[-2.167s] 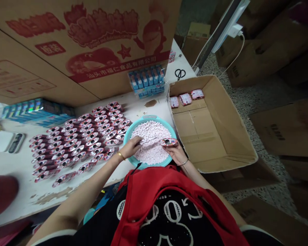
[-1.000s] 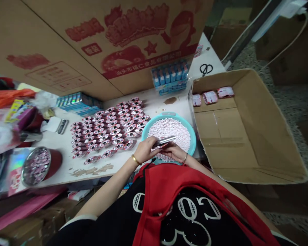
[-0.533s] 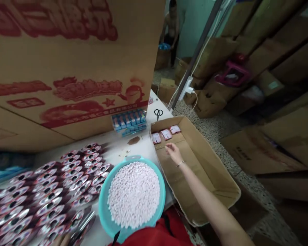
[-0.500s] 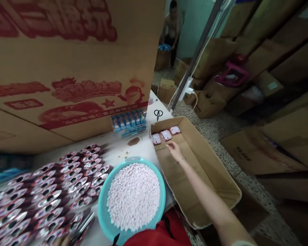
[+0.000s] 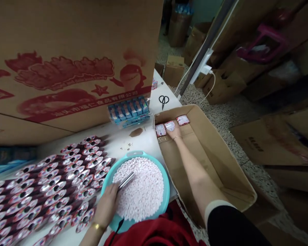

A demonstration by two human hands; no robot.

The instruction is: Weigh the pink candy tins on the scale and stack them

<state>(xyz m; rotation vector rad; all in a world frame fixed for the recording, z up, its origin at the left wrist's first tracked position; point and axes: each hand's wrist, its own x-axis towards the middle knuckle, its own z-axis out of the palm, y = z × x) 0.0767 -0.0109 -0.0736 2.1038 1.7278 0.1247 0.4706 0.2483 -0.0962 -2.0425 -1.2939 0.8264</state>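
Observation:
My left hand (image 5: pixel 108 202) is closed around a shiny metal tube (image 5: pixel 126 181) held over the turquoise basin (image 5: pixel 166 191). The basin is filled with small pale pink candies (image 5: pixel 141 191). Over in the shallow cardboard box (image 5: pixel 205 171), my right hand (image 5: pixel 175 132) has its fingers on the middle one of three small printed packets (image 5: pixel 169 126). That packet lies close beside the left packet (image 5: pixel 160 130), with a gap to the right packet (image 5: pixel 182 120). Left of the basin, rows of opened pouches (image 5: pixel 48 179) stand upright with their mouths showing.
Black scissors (image 5: pixel 163 101) lie beyond the cardboard box. A clear-wrapped pack of blue items (image 5: pixel 129 111) sits against a big printed carton (image 5: pixel 74 75). A metal pole (image 5: pixel 205 54) with a power strip (image 5: pixel 201 66) rises behind. More cartons (image 5: pixel 279 140) stand on the right.
My left hand has brought the metal tube from the pouches to above the candies. My right hand has moved forward onto the middle packet, which now lies farther from the right one.

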